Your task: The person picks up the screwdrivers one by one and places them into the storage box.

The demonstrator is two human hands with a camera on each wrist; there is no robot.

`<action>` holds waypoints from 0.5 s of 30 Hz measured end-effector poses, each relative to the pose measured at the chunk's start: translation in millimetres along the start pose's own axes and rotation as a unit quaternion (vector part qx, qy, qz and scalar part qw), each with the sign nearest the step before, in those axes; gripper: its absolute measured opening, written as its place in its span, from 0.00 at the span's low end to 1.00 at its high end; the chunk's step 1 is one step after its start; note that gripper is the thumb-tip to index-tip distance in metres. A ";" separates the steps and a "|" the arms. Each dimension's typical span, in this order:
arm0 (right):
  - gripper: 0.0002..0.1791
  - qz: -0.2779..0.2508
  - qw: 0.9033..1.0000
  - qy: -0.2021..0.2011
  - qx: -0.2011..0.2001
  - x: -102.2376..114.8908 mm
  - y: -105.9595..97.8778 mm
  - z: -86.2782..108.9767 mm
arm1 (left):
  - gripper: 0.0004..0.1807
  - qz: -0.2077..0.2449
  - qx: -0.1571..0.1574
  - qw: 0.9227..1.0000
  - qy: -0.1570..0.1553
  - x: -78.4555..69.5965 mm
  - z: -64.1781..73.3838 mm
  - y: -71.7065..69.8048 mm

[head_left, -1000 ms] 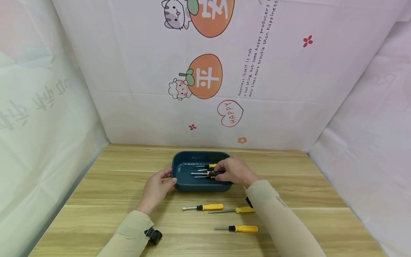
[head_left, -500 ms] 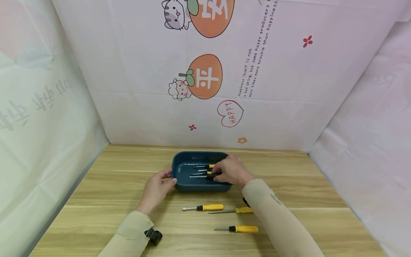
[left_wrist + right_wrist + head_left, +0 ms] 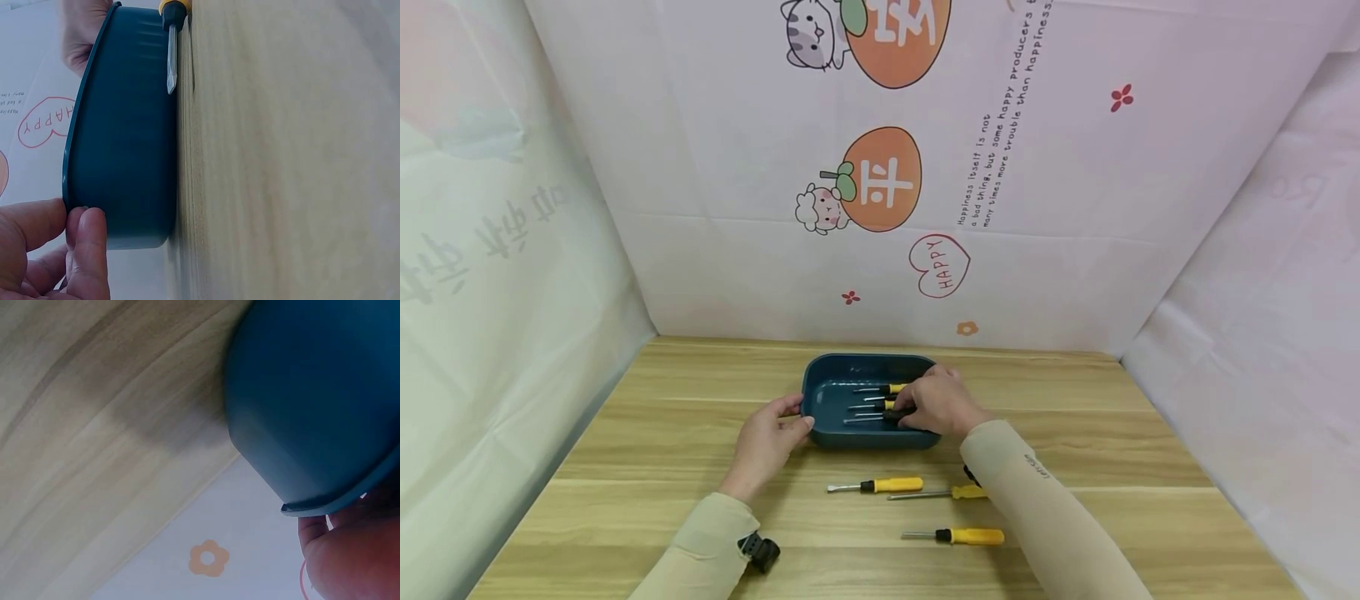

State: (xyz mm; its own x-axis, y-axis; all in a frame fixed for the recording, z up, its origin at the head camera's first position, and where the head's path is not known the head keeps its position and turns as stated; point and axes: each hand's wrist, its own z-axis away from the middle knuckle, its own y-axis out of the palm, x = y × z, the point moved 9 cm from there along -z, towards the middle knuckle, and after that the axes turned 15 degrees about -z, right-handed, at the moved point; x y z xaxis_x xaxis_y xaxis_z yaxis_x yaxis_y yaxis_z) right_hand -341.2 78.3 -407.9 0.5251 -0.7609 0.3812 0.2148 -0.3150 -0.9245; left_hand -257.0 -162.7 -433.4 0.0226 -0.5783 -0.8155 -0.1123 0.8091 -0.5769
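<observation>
A dark teal box (image 3: 850,440) stands toward the back of the wooden table. At its left end my left hand (image 3: 766,442) pinches the rim between thumb and fingers, also plain in the left wrist view. My right hand (image 3: 942,404) reaches over the right end, fingers down inside, holding a screwdriver (image 3: 891,415) by its black handle; the shaft points left, low near the front wall. Several screwdrivers lie beside it, one with a yellow handle (image 3: 897,388) farthest back. The right hand covers most of their handles. In the right wrist view the box wall hides the fingertips.
In front of the box lie a short yellow-handled screwdriver (image 3: 895,484), a longer one (image 3: 966,492) partly behind the right sleeve, and a third (image 3: 973,536) nearer the front. A white printed sheet (image 3: 1045,275) rises behind the table, with more white sheets at both sides.
My right hand has moved slightly left and toward the front of the box, bringing the held screwdriver lower beside the others. The left hand stays at the rim.
</observation>
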 end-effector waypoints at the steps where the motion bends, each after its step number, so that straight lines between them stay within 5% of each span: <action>1: 0.11 0.001 1.000 0.000 0.001 -0.3 0.5 0.1 | 0.28 0.000 0.000 1.000 0.000 0.1 0.0 0.0; 15: 0.10 0.004 1.000 -0.002 0.005 0.7 2.5 0.2 | 0.28 0.007 0.003 1.000 -0.005 1.2 -1.0 1.0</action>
State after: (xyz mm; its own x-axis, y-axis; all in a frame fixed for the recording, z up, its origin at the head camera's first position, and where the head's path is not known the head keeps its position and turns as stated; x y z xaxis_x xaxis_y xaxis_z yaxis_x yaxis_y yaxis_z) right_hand -340.1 77.1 -409.9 0.5302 -0.7609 0.3741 0.2197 -0.3028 -0.9274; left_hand -258.1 -162.7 -434.9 0.0305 -0.5666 -0.8234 -0.1071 0.8172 -0.5663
